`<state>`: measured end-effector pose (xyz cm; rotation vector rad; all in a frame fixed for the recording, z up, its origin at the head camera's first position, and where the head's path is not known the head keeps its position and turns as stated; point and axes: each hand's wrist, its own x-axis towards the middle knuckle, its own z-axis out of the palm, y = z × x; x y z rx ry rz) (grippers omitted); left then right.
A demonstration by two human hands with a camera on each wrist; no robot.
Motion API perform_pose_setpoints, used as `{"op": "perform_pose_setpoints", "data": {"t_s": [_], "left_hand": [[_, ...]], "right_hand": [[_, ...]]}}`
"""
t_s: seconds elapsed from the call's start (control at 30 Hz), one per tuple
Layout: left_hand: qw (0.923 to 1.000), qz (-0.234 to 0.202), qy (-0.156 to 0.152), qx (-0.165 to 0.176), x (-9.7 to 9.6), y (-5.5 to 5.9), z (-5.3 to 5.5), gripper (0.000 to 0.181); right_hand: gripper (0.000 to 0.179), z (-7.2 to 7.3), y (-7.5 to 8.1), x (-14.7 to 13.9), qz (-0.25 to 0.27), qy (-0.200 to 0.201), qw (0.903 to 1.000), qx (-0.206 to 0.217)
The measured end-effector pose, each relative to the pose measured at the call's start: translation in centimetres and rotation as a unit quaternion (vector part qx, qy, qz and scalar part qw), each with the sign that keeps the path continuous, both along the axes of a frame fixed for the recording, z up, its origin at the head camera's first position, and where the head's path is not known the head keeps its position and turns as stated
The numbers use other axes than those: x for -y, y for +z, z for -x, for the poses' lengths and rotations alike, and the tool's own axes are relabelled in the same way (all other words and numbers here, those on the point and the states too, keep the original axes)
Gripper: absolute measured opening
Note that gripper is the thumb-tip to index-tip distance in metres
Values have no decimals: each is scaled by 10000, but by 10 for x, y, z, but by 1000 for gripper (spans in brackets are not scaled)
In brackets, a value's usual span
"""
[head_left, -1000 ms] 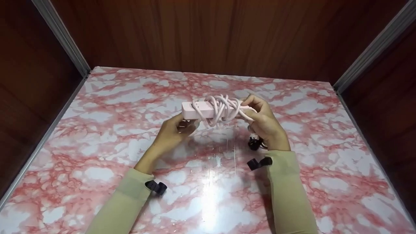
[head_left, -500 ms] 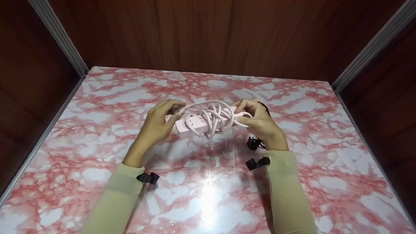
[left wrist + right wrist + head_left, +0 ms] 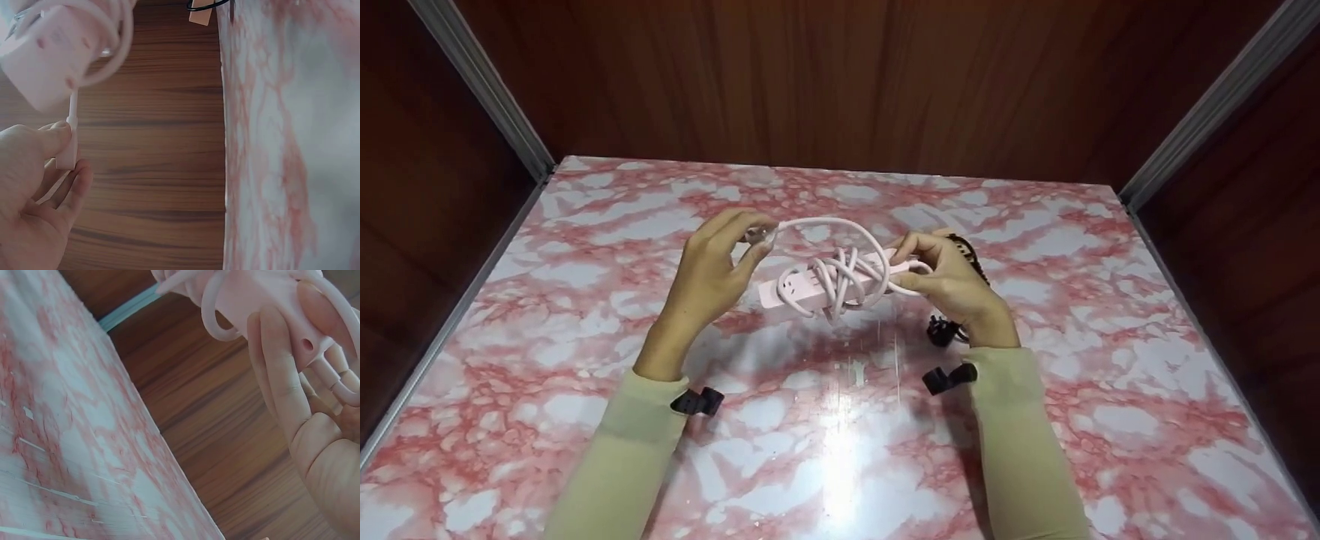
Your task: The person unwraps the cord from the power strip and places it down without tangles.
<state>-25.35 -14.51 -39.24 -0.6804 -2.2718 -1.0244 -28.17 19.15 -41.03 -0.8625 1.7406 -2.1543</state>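
Observation:
A pink power strip [image 3: 802,286] is held up over the table, its pale pink cord [image 3: 840,220] wound around its middle in several loops. My right hand [image 3: 952,281] grips the strip's right end, thumb in front and fingers around it; the right wrist view shows the cord leaving the strip's end [image 3: 301,332] beside the palm. My left hand [image 3: 705,274] pinches the plug [image 3: 67,147] on the cord's free end, up and left of the strip. From that plug a slack arc of cord runs to the windings.
A black plug [image 3: 941,331] lies on the red-and-white marbled table [image 3: 780,465] below my right hand. Behind that hand shows a black coiled cord [image 3: 969,253], partly hidden. Dark wood panels [image 3: 840,82] enclose the back and sides.
My left hand has gone from under the strip's left end to the plug and drawn it up and left, pulling out an arc of cord. The strip has tilted and lowered slightly.

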Motion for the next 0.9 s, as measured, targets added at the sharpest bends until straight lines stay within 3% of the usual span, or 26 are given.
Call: {"op": "perform_pose_setpoints", "data": {"t_s": [0.4, 0.73, 0.9], "left_hand": [[9958, 139, 37, -900, 0, 17, -13, 21], [9921, 395, 27, -1188, -4, 26, -23, 15], [9897, 170, -210, -1409, -12, 32, -30, 10]], "right_hand": [[29, 0, 0, 6, -260, -569, 9977, 279], [19, -1, 2, 10, -54, -1124, 9923, 523], [17, 1, 3, 11, 55, -1475, 9877, 523]]}}
